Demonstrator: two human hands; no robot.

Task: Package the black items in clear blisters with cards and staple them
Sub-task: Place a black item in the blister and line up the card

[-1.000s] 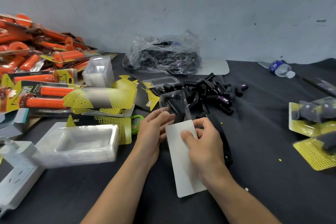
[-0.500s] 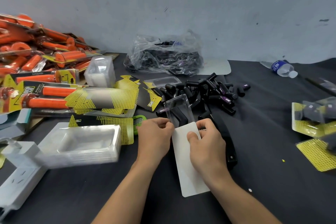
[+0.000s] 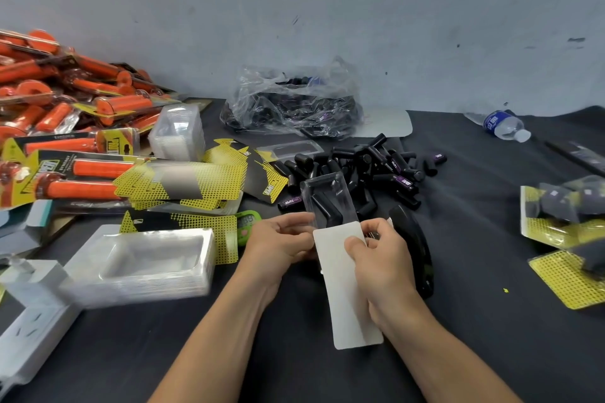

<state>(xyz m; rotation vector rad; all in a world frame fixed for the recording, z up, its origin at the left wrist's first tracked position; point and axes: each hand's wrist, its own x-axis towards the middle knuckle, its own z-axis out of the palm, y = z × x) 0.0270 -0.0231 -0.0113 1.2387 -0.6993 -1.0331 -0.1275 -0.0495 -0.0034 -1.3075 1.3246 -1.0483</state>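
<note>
Two hands on one pack: account for each, says the checker.

Me: My left hand pinches the lower left edge of the clear blister, fingers curled round it, so the shell cannot twist. My right hand clamps the card, with the thumb flat on its plain white back and the other fingers hidden behind. In my judgement, that thumb is placed to drive the card upward.

Checker: Location of the item?

Me: One black item lies slanted in the blister's cavity, above the card's top edge. The blister tilts away from me with its far end raised. I judge that this seats the item while the open side is being closed. The card's top edge overlaps the blister's near end only. Most of the card hangs out below, over the table.

Checker: Status?

Me: Card part-inserted, by my reading; no staple visible. The stapler lies just beside my right hand, on its outer side, placed for a short reach once the card is home. Loose black items are heaped beyond the blister, and the stack of empty blisters is to my left. Risk noted: a skewed card may jam at the blister's edges, so both grips need to hold square.
</note>
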